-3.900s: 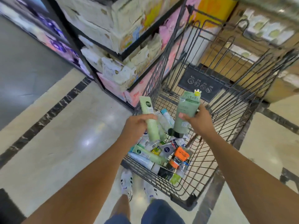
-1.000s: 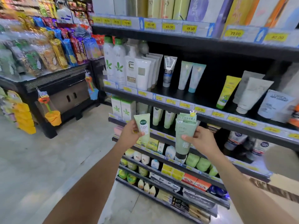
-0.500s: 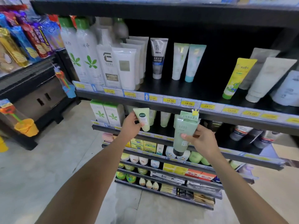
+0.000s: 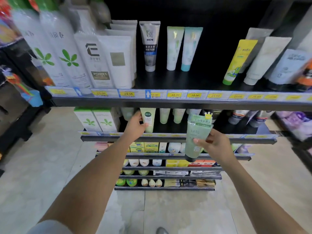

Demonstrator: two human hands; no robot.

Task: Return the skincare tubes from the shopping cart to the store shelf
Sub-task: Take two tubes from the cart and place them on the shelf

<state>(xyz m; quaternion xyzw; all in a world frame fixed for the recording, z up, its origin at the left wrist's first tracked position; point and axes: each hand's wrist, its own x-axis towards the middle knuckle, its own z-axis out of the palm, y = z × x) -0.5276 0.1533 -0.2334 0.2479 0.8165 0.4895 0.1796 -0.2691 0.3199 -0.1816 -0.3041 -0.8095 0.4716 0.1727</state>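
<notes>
1. The left hand (image 4: 135, 125) grips a small pale-green plastic tube (image 4: 150, 119), standing it cap-down on the black second shelf (image 4: 177, 138) beside matching tubes.
2. The right hand (image 4: 215, 144) holds a larger sage-green tube with a yellow crown tag (image 4: 197, 134) upright, in front of the same shelf's edge.
3. Above, white bottles with green leaf prints (image 4: 55, 53) line the upper shelf.
</notes>
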